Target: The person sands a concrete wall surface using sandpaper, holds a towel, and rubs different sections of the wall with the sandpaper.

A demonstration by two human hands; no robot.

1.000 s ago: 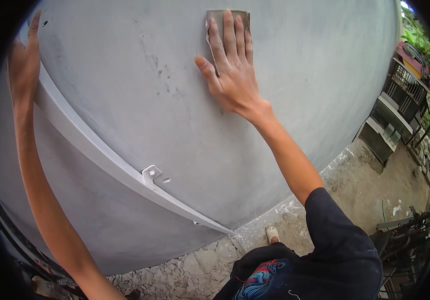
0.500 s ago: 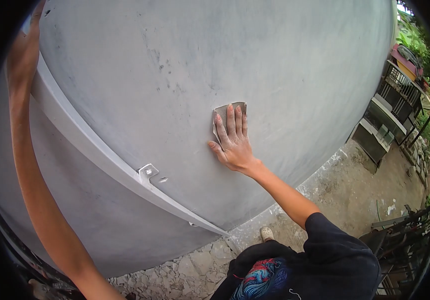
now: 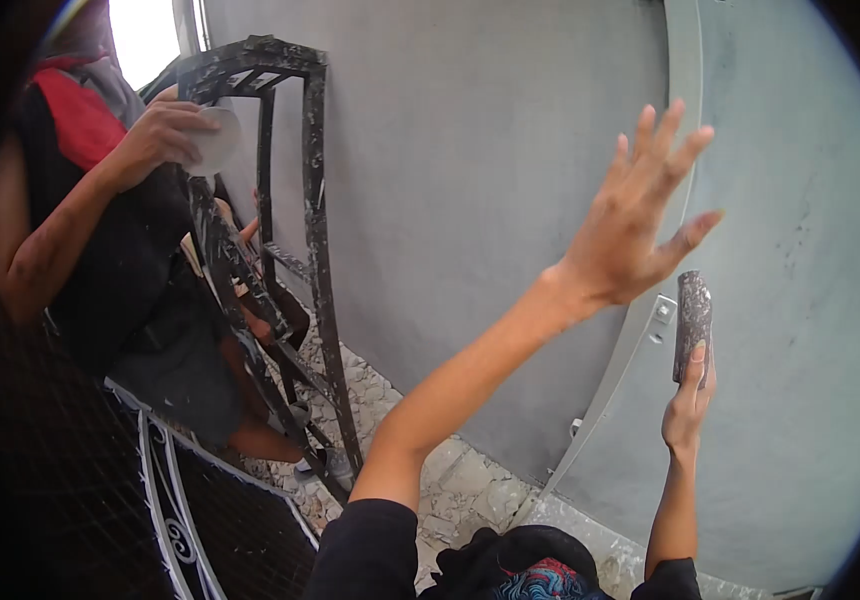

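My left hand point(image 3: 640, 220) is raised with its fingers spread, in front of the grey wall point(image 3: 470, 200) and the pale raised strip point(image 3: 622, 360) that runs down it. It holds nothing. Lower and to the right, my right hand point(image 3: 690, 400) grips a worn, dark sanding sheet point(image 3: 693, 315), seen nearly edge-on beside the wall to the right of the strip. A small metal bracket point(image 3: 662, 312) on the strip is just left of the sheet.
At the left a co-worker point(image 3: 100, 250) holds a round pale disc point(image 3: 216, 142) beside a paint-spattered ladder point(image 3: 315, 200). A metal railing point(image 3: 160, 480) stands at the lower left. Broken rubble point(image 3: 450, 480) lies along the wall's foot.
The view has swung left, bringing the co-worker and ladder in. My left hand has come off the strip's upper part. My right hand no longer lies flat on the wall; the sheet is now edge-on.
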